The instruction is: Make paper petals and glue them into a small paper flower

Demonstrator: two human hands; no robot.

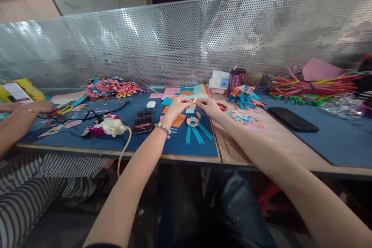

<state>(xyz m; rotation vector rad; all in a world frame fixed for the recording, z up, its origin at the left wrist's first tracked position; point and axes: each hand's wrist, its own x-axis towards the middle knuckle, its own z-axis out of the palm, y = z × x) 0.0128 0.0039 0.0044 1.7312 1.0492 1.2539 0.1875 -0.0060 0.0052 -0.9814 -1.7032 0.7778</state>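
Perforated metal (130, 42) backs the counter (279, 135); left hand (178, 107) and right hand (209, 107) pinch a peach paper piece (194, 101), blue mat (180, 149) lying bare along its near edge.

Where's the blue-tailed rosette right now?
In the head view, the rosette lies on the blue mat, just below the right hand, right of an orange sheet.

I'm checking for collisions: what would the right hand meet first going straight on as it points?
Likely the left hand, just across the small peach paper piece between them; depth is unclear.
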